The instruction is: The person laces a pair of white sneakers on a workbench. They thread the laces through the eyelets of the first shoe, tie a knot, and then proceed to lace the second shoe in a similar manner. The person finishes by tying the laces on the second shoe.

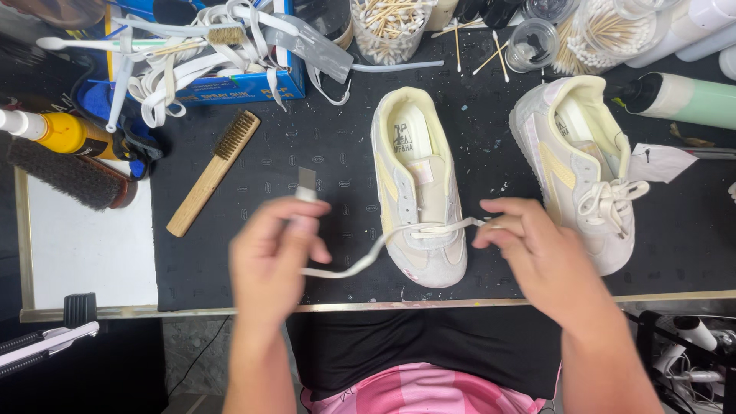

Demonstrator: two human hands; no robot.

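**While one shoe waits laced, the other gets its first row**

With only the lowest eyelets threaded, the cream-and-pale-yellow suede sneaker [419,188] in the middle of the black work mat [307,153] has most of its lacing left, by my reading: the upper eyelets look bare and the tongue lies exposed. Its partner, the matching sneaker [579,172] off to the right, already carries a full set of laces tied in a bow.

Now the flat white shoelace [368,257] runs across the toe end of the middle sneaker. The left hand [276,257] pinches one end, fingers closed round it, the plastic tip poking up above them. The right hand [529,245] nips the other end just beside the shoe's right edge.
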